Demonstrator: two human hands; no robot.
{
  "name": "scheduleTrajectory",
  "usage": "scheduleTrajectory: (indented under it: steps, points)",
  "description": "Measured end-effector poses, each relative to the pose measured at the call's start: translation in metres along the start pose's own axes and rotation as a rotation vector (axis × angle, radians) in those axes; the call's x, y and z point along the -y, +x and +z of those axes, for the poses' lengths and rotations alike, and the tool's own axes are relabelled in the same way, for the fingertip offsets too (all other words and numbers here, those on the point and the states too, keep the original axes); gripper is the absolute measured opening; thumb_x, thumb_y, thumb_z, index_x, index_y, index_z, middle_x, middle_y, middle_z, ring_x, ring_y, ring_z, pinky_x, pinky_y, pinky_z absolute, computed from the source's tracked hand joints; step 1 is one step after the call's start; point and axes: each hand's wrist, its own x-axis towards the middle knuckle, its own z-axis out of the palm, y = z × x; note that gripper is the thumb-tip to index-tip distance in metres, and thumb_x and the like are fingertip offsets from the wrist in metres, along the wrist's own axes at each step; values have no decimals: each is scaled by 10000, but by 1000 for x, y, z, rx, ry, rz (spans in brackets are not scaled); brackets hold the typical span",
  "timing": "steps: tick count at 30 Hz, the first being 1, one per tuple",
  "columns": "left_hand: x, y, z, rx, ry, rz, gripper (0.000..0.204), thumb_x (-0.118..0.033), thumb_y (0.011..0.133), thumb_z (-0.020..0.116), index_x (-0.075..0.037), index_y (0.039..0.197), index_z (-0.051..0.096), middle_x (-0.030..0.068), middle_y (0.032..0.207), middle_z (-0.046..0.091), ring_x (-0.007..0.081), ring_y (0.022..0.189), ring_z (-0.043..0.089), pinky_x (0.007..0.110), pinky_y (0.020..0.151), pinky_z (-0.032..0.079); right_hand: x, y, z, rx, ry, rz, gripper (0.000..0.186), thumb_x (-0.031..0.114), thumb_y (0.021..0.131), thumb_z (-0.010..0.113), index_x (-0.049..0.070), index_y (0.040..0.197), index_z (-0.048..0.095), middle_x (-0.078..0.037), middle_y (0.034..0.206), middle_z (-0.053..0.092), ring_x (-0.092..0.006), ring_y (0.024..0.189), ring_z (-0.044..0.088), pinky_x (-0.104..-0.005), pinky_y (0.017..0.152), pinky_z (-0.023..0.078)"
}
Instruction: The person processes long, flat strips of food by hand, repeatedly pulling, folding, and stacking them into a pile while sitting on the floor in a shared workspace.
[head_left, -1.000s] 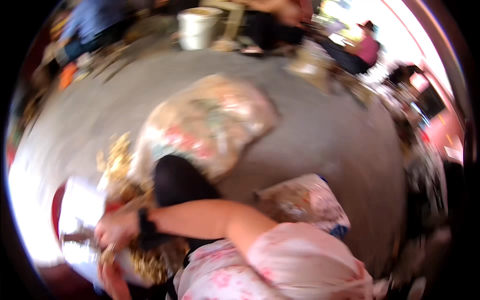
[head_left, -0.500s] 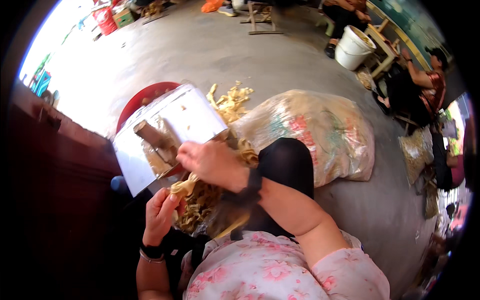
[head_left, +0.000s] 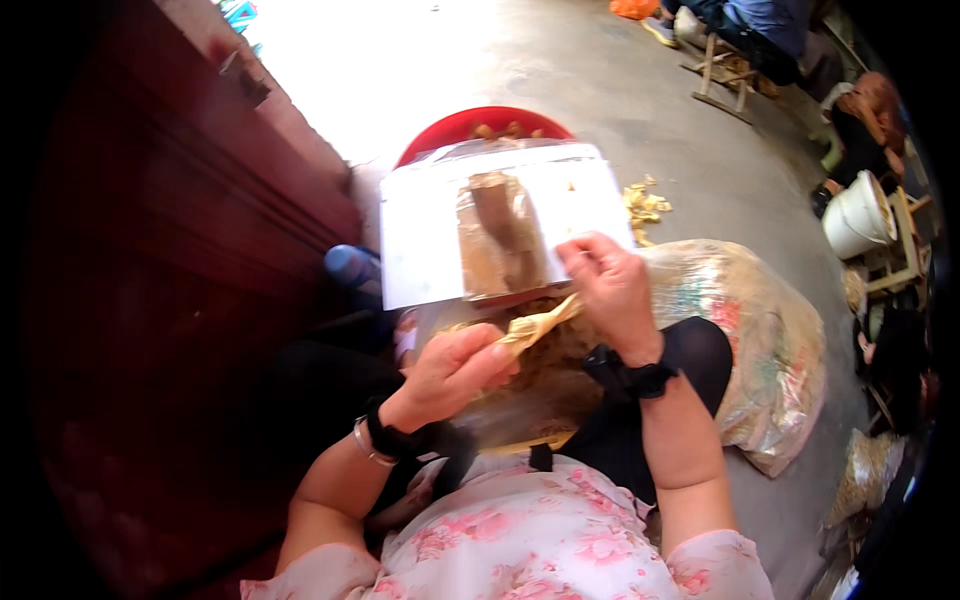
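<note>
My left hand [head_left: 452, 368] and my right hand [head_left: 612, 288] both grip a yellowish dried strip of husk [head_left: 538, 324] stretched between them over my lap. A heap of the same dried husks [head_left: 530, 385] lies in my lap under the hands. Just beyond my hands a white board [head_left: 430, 235] rests tilted, with a brown wooden block [head_left: 500, 235] wrapped in clear plastic standing on it. Black bands sit on both wrists.
A red basin [head_left: 470, 125] lies behind the board. A large stuffed printed sack [head_left: 760, 330] sits on the concrete floor at my right knee. A dark red wall [head_left: 170, 280] runs along the left. A white bucket [head_left: 855, 220], stools and seated people are at far right.
The view has swung from the floor and sack toward the board. My hands moved from the husk heap to holding one strip between them.
</note>
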Motion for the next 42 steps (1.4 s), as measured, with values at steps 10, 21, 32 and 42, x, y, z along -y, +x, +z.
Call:
scheduleTrajectory:
  steps: [10,21,32,42]
  points:
    - [-8,8,2,-40,-682,-150,208,-184,959,523,-55,1099,441,102,943,624,145,834,616,264,721,507,9,3,13,172,168,-81,107,99,897,628,-1,862,632,16,671,546,-48,632,476,-219,557,404]
    - [-9,21,4,10,-887,-291,96,-112,913,577,-98,876,489,82,684,548,155,567,520,259,494,418,7,6,8,-83,-92,-224,135,190,868,669,58,845,652,-138,585,579,-259,512,611,-316,480,460]
    - [-19,31,-30,-508,983,582,172,12,781,648,-47,936,600,81,866,612,235,807,608,317,704,499,10,22,-7,316,-209,-308,131,145,830,618,52,908,667,-128,786,632,-283,697,624,-343,621,497]
    - [6,54,-41,-571,1202,427,137,8,772,616,-61,890,606,51,893,622,254,873,587,351,755,484,-30,27,8,158,-719,-297,123,151,867,561,65,868,650,-133,824,632,-317,783,624,-406,636,478]
